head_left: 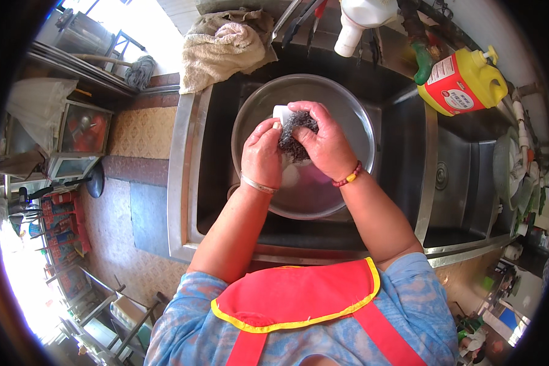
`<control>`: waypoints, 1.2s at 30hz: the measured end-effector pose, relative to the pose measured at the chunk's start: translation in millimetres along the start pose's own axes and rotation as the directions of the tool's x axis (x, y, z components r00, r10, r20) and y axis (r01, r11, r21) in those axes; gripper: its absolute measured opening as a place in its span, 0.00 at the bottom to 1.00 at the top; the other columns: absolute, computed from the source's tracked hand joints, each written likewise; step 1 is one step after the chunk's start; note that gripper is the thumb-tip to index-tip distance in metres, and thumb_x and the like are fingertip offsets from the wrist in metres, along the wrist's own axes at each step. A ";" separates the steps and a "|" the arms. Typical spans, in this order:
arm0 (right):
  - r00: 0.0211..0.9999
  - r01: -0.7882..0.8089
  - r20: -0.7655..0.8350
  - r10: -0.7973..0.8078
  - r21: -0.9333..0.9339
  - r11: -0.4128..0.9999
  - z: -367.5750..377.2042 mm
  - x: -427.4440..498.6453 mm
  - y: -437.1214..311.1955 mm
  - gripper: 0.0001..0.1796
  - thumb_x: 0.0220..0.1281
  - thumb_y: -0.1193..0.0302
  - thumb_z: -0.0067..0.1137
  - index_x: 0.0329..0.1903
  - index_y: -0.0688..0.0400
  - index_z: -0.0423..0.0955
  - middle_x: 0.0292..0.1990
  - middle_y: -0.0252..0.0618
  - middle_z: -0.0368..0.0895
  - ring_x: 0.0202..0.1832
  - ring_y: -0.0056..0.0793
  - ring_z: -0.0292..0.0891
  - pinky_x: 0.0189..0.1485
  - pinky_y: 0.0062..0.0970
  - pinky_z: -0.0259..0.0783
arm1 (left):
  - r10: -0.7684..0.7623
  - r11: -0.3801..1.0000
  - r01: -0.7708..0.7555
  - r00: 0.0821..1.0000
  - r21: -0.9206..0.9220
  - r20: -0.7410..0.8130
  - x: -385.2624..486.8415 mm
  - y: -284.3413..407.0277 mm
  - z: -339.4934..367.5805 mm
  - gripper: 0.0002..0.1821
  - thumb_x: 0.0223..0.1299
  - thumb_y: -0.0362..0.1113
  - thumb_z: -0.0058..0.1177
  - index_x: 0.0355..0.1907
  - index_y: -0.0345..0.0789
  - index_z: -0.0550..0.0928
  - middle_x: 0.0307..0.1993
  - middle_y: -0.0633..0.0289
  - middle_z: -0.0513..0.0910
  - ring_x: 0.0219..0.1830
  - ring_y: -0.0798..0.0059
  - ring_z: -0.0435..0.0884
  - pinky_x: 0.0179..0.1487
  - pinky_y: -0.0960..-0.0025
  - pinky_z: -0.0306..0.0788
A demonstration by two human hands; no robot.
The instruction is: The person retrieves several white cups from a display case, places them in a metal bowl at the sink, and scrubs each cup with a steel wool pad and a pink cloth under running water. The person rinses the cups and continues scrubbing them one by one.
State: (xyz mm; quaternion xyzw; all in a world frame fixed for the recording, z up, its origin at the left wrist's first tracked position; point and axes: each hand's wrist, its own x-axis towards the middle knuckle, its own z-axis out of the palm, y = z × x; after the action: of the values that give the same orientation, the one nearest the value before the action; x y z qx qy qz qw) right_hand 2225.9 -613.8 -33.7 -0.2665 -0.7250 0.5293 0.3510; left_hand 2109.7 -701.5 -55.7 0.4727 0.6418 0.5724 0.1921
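Note:
My left hand grips a small white object, which may be a cup or small dish; the fingers hide much of it. In my right hand is a dark metal scouring pad, pressed against the white object. Both hands look wet and are held over a large round metal basin with water in it. Something pale shows in the basin below the hands, too unclear to name. The basin stands in the deep left bowl of a stainless steel sink.
Beige cloths lie over the sink's back left corner. A yellow pump jug with a red label stands at the back right. A white plastic fitting and tongs are behind the basin. To the right is a second sink bowl.

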 end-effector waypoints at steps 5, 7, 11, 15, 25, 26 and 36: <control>0.998 -0.068 0.018 0.067 0.041 0.997 -3.0 2.6 -1.4 0.18 0.61 0.83 0.51 0.54 0.60 0.73 0.53 0.39 0.77 0.56 0.29 0.72 0.60 0.27 0.65 | -0.116 0.993 0.116 0.993 -0.039 0.001 1.8 -3.6 -0.5 0.09 0.59 0.29 0.48 0.39 0.30 0.80 0.41 0.59 0.81 0.41 0.70 0.79 0.42 0.73 0.71; 0.991 -0.134 0.038 0.129 0.196 0.971 -7.6 3.1 -3.5 0.20 0.61 0.83 0.51 0.56 0.59 0.73 0.52 0.40 0.78 0.55 0.30 0.73 0.61 0.26 0.65 | -0.130 0.988 0.129 0.992 -0.083 -0.004 3.6 -5.8 -1.3 0.10 0.64 0.31 0.47 0.41 0.30 0.80 0.40 0.61 0.81 0.39 0.75 0.78 0.39 0.76 0.70; 0.997 0.072 0.019 -0.071 -0.033 0.997 -5.1 2.7 -6.3 0.19 0.61 0.82 0.52 0.55 0.60 0.74 0.49 0.40 0.80 0.53 0.30 0.75 0.60 0.26 0.66 | 0.150 0.979 -0.149 0.989 0.141 0.002 5.3 -6.4 -2.9 0.10 0.62 0.29 0.47 0.43 0.29 0.78 0.40 0.59 0.81 0.39 0.72 0.80 0.41 0.73 0.72; 0.987 -0.142 -0.052 0.153 0.172 0.975 -4.6 5.5 0.1 0.14 0.63 0.79 0.52 0.51 0.61 0.76 0.45 0.37 0.81 0.47 0.24 0.77 0.52 0.22 0.70 | -0.043 0.997 0.042 0.999 -0.065 -0.015 4.9 -1.9 0.3 0.12 0.50 0.27 0.57 0.40 0.33 0.81 0.40 0.58 0.82 0.42 0.62 0.81 0.44 0.68 0.74; 0.954 -0.216 -0.139 0.264 -0.933 0.289 -37.3 -23.9 97.1 0.17 0.58 0.74 0.47 0.50 0.54 0.76 0.46 0.52 0.74 0.47 0.51 0.74 0.47 0.43 0.74 | -0.491 0.360 0.529 0.808 -0.769 0.326 13.6 10.7 -5.1 0.15 0.50 0.35 0.62 0.43 0.36 0.81 0.40 0.56 0.83 0.43 0.63 0.81 0.46 0.68 0.74; 0.926 -0.170 -0.100 0.364 -0.971 0.167 -29.9 -35.6 103.8 0.16 0.59 0.73 0.46 0.50 0.54 0.75 0.46 0.52 0.74 0.47 0.53 0.74 0.45 0.44 0.75 | -0.496 0.293 0.535 0.794 -0.792 0.352 14.0 10.6 -5.2 0.16 0.51 0.35 0.61 0.44 0.36 0.81 0.40 0.55 0.82 0.43 0.64 0.81 0.47 0.68 0.74; 0.995 -0.080 -0.082 0.062 -0.243 0.967 -54.2 -14.5 30.1 0.21 0.62 0.70 0.54 0.58 0.59 0.71 0.50 0.42 0.79 0.52 0.32 0.74 0.57 0.28 0.67 | -0.499 0.330 0.524 0.803 -0.785 0.327 13.1 8.4 -0.8 0.17 0.57 0.34 0.55 0.50 0.35 0.79 0.44 0.53 0.81 0.47 0.68 0.80 0.49 0.70 0.73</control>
State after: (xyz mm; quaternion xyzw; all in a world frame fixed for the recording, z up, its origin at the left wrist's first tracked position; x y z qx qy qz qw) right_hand 2278.1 -584.4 -55.2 -0.3532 -0.7615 0.4372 0.3228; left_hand 2106.0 -691.9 -43.9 0.0981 0.3904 0.7125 0.5747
